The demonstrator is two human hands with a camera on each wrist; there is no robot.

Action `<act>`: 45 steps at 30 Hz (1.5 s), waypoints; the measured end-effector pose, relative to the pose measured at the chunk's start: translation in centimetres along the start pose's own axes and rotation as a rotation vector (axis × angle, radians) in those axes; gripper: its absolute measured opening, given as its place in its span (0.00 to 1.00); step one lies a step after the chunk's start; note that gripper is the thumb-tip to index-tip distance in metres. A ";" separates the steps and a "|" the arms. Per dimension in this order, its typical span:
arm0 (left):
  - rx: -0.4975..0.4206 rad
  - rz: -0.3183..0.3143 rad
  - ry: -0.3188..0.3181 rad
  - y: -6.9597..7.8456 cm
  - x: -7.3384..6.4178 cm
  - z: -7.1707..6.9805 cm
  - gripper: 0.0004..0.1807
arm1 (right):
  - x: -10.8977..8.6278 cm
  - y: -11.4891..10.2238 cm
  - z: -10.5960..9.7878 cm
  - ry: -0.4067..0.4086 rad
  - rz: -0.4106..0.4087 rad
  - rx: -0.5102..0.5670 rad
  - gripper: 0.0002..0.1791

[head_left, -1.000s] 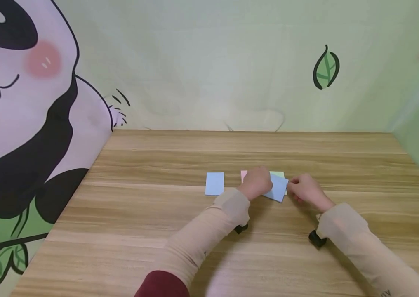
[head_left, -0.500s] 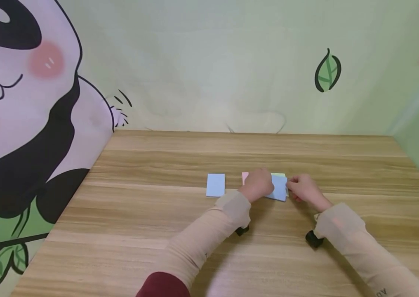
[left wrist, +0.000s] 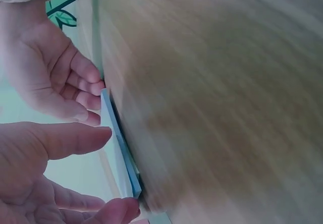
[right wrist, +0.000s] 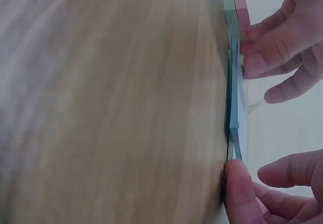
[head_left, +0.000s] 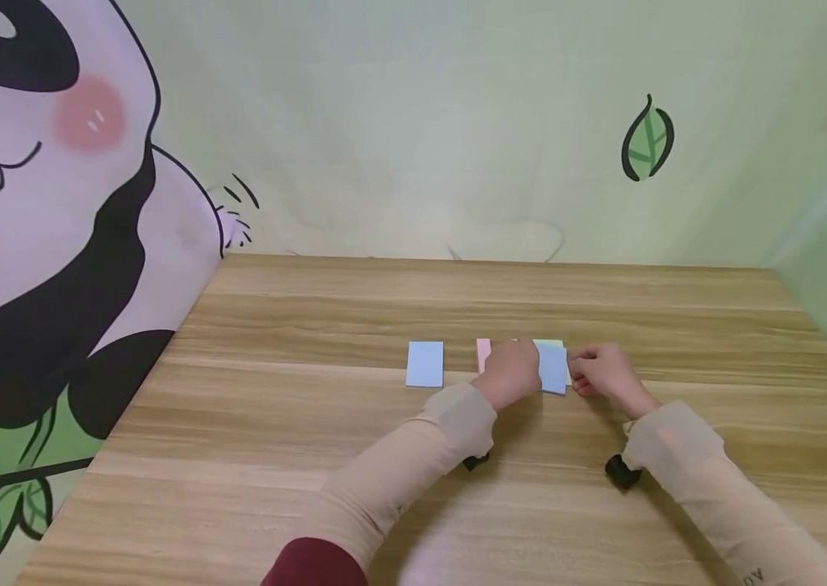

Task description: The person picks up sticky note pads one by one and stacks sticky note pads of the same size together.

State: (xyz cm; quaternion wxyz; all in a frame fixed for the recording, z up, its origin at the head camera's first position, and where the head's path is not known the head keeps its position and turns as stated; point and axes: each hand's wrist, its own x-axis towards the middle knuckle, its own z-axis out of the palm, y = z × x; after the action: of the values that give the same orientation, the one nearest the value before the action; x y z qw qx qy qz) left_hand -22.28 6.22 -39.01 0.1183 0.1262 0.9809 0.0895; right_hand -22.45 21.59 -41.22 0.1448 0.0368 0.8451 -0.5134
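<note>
My left hand (head_left: 512, 370) holds a blue sticky-note pad (head_left: 553, 370) near its left end, over a green pad (head_left: 549, 343) whose edges show behind and to the right. In the right wrist view, the left thumb (right wrist: 255, 64) is right at the near edge of the blue pad (right wrist: 233, 103). My right hand (head_left: 607, 376) is just off the right end; its thumb and forefinger are apart, the forefinger (right wrist: 238, 176) low at the table by the pads' end. A pink pad (head_left: 483, 354) shows partly behind the left hand, with a green one against it (right wrist: 230, 12).
Another blue pad (head_left: 424, 364) lies flat to the left of the group. The wooden table (head_left: 274, 391) meets a wall cloth (head_left: 421, 163) printed with a panda and leaves. Small black cameras (head_left: 622, 472) hang under the wrists.
The upper blue pad has turned from slanted to nearly in line with the green one beneath. My right fingers have drawn slightly away from its right edge.
</note>
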 end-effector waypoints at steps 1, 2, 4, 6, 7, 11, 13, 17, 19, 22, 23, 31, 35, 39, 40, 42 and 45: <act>0.023 0.003 0.010 0.0 0.0 0.1 0.13 | 0.1 0.0 0.0 0.003 0.004 0.001 0.18; 0.044 0.005 0.019 0.1 -0.1 0.1 0.12 | 0.1 0.0 0.0 0.008 0.009 0.001 0.17; 0.086 0.008 0.039 0.2 -0.1 0.4 0.11 | 0.2 -0.1 0.0 0.013 0.035 -0.018 0.17; 0.123 0.008 0.052 0.2 0.0 0.6 0.11 | 0.2 -0.2 0.0 0.007 0.046 -0.022 0.17; 0.135 0.005 0.056 0.3 0.0 0.7 0.11 | 0.2 -0.3 0.1 0.005 0.057 -0.019 0.16; 0.138 -0.007 0.054 0.4 0.2 0.9 0.11 | 0.4 -0.2 0.1 -0.007 0.078 0.002 0.15; 0.131 -0.011 0.054 0.4 0.3 0.9 0.10 | 0.5 -0.1 0.2 -0.011 0.084 0.002 0.14; 0.132 -0.010 0.056 0.5 0.3 0.8 0.07 | 0.5 -0.1 0.2 -0.014 0.080 -0.008 0.13; 0.139 -0.007 0.058 0.5 0.2 0.8 0.07 | 0.5 -0.2 0.2 -0.016 0.076 -0.011 0.12; 0.133 -0.006 0.057 0.6 0.3 0.7 0.06 | 0.4 -0.2 0.2 -0.015 0.071 -0.014 0.12; 0.131 -0.006 0.059 0.6 0.3 0.7 0.06 | 0.4 -0.3 0.2 -0.017 0.071 -0.014 0.12; 0.135 -0.031 0.079 0.6 0.6 1.1 0.06 | 0.4 -0.1 0.3 -0.022 0.060 -0.002 0.12; 0.134 -0.044 0.083 0.6 0.9 1.4 0.05 | 0.3 -0.2 0.3 -0.026 0.058 0.003 0.12; 0.126 -0.035 0.079 0.6 0.9 1.4 0.04 | 0.2 -0.4 0.3 -0.027 0.061 -0.002 0.12; 0.123 -0.032 0.076 0.6 0.8 1.4 0.03 | 0.2 -0.4 0.3 -0.027 0.063 -0.005 0.12; 0.120 -0.024 0.071 0.5 0.8 1.3 0.01 | 0.2 -0.4 0.3 -0.026 0.066 -0.009 0.12; 0.138 -0.014 0.068 0.5 0.7 1.3 0.03 | 0.2 -0.4 0.3 -0.027 0.071 -0.011 0.13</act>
State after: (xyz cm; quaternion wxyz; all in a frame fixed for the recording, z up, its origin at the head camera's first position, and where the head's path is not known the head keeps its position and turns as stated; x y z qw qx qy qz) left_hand -22.48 7.11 -40.25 0.0764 0.1240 0.9890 0.0250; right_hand -22.69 21.13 -41.07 0.1748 0.0591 0.8439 -0.5038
